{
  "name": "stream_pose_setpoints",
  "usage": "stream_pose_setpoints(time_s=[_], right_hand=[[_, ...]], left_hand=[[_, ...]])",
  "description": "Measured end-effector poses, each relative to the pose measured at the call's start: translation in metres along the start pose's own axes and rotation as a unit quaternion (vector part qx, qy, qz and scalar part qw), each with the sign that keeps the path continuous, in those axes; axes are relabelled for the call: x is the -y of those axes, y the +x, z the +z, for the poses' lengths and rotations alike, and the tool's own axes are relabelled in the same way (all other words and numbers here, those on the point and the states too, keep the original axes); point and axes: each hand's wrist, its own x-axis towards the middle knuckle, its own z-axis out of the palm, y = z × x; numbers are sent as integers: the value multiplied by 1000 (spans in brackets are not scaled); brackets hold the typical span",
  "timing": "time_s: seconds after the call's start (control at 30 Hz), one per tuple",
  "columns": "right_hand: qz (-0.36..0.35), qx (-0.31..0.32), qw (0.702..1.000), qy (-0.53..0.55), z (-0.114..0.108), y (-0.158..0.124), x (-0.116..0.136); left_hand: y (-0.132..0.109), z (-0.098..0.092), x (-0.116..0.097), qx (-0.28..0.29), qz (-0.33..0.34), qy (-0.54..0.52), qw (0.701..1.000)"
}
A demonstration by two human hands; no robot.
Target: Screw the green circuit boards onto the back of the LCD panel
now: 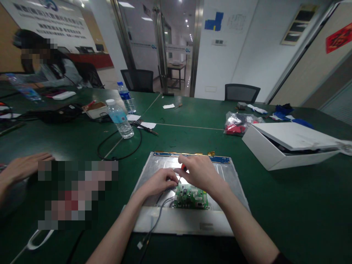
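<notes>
A flat metal display panel [220, 222] lies on the table before me, with a blue circuit strip [220, 159] along its far edge. On it sits a green circuit board [192, 198]. My right hand [202, 172] is closed around a screwdriver with a red handle [183, 167], its thin shaft slanting down to the board's far left corner. Beside that tip, my left hand [161, 181] has its fingertips pinched together; whatever they hold is hidden. Grey cables [158, 220] run from the board's left side over the panel's near edge to a white connector [140, 245].
To the right stands a white box [264, 154] with its lid askew, beside a plastic bag [238, 123] of red items. Water bottles [121, 119] and a black cable [141, 141] lie ahead left. Another person's hand [24, 168] rests at left; a seated person [55, 69] is farther back.
</notes>
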Motion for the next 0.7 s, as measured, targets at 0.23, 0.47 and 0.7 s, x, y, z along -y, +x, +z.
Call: stream_pose_setpoints(time_s=[0.23,0.47,0.7], right_hand=[[-27,3,999,40,-4,-3,0],[-8,9,1000,16,-2,0,1],[-5,0,1000,5,-1,-1,0]], left_hand=[[0,-2,-5,5,13,13,1000],[0,-2,-8,7,-6,6,1000],[0,-1,-3,10,8,-4,1000]])
